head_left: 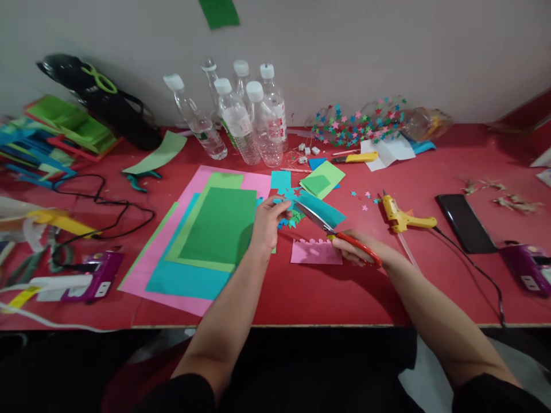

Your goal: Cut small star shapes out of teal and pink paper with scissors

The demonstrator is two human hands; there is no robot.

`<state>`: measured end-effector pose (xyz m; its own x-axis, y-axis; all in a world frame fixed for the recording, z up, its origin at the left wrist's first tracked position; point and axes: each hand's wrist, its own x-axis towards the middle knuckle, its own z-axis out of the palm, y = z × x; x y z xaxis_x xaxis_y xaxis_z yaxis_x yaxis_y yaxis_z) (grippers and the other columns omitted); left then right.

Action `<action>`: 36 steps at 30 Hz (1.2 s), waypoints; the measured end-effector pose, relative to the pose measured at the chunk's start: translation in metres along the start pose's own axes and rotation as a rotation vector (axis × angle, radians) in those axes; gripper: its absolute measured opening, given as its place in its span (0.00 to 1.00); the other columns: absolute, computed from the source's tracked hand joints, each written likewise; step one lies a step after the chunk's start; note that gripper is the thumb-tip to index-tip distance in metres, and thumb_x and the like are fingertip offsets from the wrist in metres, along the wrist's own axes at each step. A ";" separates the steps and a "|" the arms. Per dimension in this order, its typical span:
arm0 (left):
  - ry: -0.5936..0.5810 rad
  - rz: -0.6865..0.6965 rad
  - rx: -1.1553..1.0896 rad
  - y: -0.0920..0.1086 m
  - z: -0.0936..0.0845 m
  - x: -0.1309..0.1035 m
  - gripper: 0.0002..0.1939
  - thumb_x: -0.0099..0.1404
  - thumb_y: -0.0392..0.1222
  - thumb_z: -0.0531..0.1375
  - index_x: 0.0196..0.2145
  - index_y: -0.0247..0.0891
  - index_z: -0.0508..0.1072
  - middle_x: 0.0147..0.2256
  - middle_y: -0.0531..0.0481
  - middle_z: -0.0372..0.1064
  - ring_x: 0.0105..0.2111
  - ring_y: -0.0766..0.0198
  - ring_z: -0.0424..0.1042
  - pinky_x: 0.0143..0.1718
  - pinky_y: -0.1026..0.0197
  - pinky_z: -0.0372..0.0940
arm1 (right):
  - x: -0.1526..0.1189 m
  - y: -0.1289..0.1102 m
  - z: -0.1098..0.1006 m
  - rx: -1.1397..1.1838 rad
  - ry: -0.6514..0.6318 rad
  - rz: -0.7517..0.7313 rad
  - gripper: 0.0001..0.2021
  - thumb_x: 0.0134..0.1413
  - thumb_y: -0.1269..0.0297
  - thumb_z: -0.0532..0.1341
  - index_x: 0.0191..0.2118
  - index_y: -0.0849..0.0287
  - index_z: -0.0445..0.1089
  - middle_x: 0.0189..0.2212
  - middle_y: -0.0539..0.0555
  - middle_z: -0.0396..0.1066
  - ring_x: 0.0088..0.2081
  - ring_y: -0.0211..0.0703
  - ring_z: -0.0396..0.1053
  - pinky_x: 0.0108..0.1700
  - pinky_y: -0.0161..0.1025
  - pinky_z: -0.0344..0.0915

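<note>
My left hand (pixel 270 221) pinches a small piece of blue paper (pixel 282 203) between thumb and fingers. My right hand (pixel 353 248) is closed around the red handles of a pair of scissors (pixel 316 217), whose blades point up-left, their tips by the blue piece. A blue paper strip (pixel 322 209) lies just behind the blades. Below them, small blue and green cut paper pieces (pixel 296 218) form a pile, partly hidden. A pink paper strip (pixel 316 253) with a scalloped upper edge lies beside my right hand.
Stacked coloured sheets (pixel 219 223) lie left of my hands. Several plastic bottles (pixel 253 123) stand by the wall. A yellow glue gun (pixel 402 215) with a cord and a black phone (pixel 465 223) lie right. A utility knife (pixel 355 157) and star-filled bottle (pixel 357 123) lie behind.
</note>
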<state>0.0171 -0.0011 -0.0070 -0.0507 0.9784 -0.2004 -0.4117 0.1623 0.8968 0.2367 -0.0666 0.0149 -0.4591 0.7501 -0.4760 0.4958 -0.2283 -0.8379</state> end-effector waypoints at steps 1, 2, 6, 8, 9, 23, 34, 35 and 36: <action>0.013 -0.001 0.003 0.000 0.000 0.000 0.12 0.41 0.39 0.68 0.24 0.36 0.69 0.19 0.59 0.64 0.18 0.73 0.66 0.22 0.69 0.63 | 0.000 0.001 0.000 0.008 0.006 0.013 0.26 0.53 0.38 0.55 0.22 0.58 0.57 0.11 0.45 0.56 0.14 0.32 0.55 0.18 0.32 0.54; 0.021 0.001 0.007 -0.001 0.001 0.001 0.12 0.41 0.39 0.68 0.24 0.36 0.69 0.19 0.59 0.65 0.18 0.72 0.67 0.23 0.68 0.64 | 0.000 0.001 -0.001 0.020 0.016 0.026 0.25 0.53 0.39 0.56 0.22 0.58 0.57 0.11 0.45 0.56 0.14 0.32 0.55 0.18 0.32 0.53; 0.006 0.013 0.040 -0.003 0.002 0.001 0.12 0.42 0.40 0.68 0.24 0.36 0.70 0.22 0.58 0.68 0.23 0.70 0.71 0.29 0.66 0.68 | -0.003 0.003 -0.005 0.046 0.021 0.013 0.24 0.51 0.42 0.60 0.22 0.58 0.57 0.13 0.45 0.57 0.15 0.32 0.56 0.18 0.31 0.53; 0.009 0.029 0.073 -0.003 0.001 0.000 0.12 0.43 0.40 0.68 0.25 0.36 0.70 0.23 0.58 0.68 0.22 0.72 0.69 0.26 0.68 0.66 | -0.004 0.005 -0.007 0.048 -0.001 -0.010 0.24 0.52 0.43 0.60 0.21 0.58 0.57 0.13 0.45 0.57 0.15 0.31 0.56 0.18 0.31 0.53; 0.014 0.040 0.089 -0.003 0.001 -0.001 0.12 0.44 0.40 0.68 0.25 0.36 0.70 0.23 0.58 0.68 0.20 0.73 0.68 0.23 0.69 0.63 | -0.004 0.006 -0.008 0.067 -0.021 -0.015 0.25 0.54 0.43 0.58 0.20 0.59 0.57 0.13 0.45 0.57 0.15 0.31 0.56 0.18 0.31 0.54; -0.044 -0.109 -0.044 0.001 0.005 -0.004 0.16 0.38 0.39 0.69 0.24 0.36 0.66 0.21 0.57 0.69 0.22 0.68 0.72 0.29 0.65 0.67 | 0.001 0.008 -0.004 0.112 -0.022 -0.018 0.26 0.54 0.39 0.56 0.25 0.61 0.65 0.11 0.43 0.54 0.14 0.31 0.56 0.19 0.31 0.59; -0.069 -0.054 -0.023 -0.002 0.009 -0.009 0.12 0.43 0.39 0.68 0.22 0.35 0.68 0.22 0.57 0.67 0.24 0.70 0.71 0.32 0.63 0.67 | 0.003 0.008 0.000 0.174 -0.048 -0.106 0.24 0.58 0.42 0.53 0.26 0.60 0.64 0.10 0.41 0.51 0.12 0.30 0.53 0.20 0.32 0.62; -0.064 -0.036 -0.026 -0.001 0.009 -0.009 0.11 0.43 0.39 0.67 0.22 0.35 0.68 0.22 0.57 0.67 0.24 0.71 0.70 0.31 0.64 0.67 | 0.004 0.009 0.000 0.171 -0.060 -0.098 0.24 0.58 0.42 0.53 0.26 0.60 0.64 0.10 0.41 0.52 0.12 0.30 0.53 0.19 0.31 0.60; -0.060 -0.022 -0.029 -0.001 0.009 -0.009 0.11 0.44 0.39 0.67 0.21 0.35 0.68 0.22 0.57 0.68 0.24 0.71 0.69 0.31 0.64 0.67 | 0.005 0.010 0.000 0.169 -0.063 -0.089 0.24 0.59 0.42 0.53 0.26 0.60 0.63 0.10 0.41 0.52 0.12 0.30 0.52 0.18 0.30 0.58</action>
<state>0.0264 -0.0091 -0.0026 0.0125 0.9807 -0.1952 -0.4387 0.1808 0.8802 0.2397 -0.0656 0.0039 -0.5433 0.7331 -0.4092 0.3224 -0.2678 -0.9079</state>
